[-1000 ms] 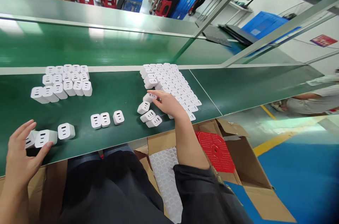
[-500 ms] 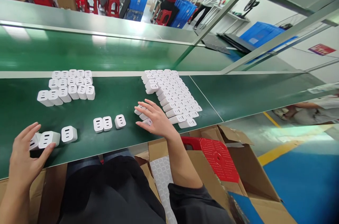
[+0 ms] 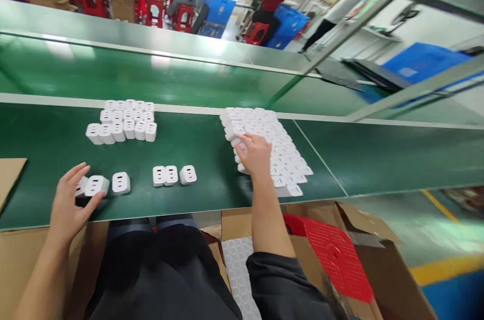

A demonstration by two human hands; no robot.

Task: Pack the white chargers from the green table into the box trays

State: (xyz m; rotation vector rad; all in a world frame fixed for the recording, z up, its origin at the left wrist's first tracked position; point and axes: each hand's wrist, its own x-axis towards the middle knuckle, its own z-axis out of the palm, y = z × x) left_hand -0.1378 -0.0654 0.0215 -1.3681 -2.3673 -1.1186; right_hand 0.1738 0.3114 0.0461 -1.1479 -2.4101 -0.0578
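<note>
Small white charger plugs with dark port slots stand on the green bench (image 3: pixel 196 148). My left hand (image 3: pixel 70 206) is spread around two of them at the lower left, thumb beside the nearer charger (image 3: pixel 97 186). Just right of it stands a single charger (image 3: pixel 121 183). My right hand (image 3: pixel 255 156) is bent over the left edge of a large packed block of chargers (image 3: pixel 283 151); its thumb and forefinger close on chargers there, partly hidden by the hand. Between my hands stand a touching pair (image 3: pixel 165 176) and one lone charger (image 3: pixel 188 175).
Several rows of chargers (image 3: pixel 128 126) stand at the back left. A cardboard piece (image 3: pixel 11 176) lies at the left edge. Below the bench are open cartons (image 3: pixel 236 221) and a red stool (image 3: pixel 336 254). People sit and stand beyond the bench.
My right hand has moved a small group of chargers up against the large block, its fingers now more bent. My left hand stays by the same chargers. The view has shifted.
</note>
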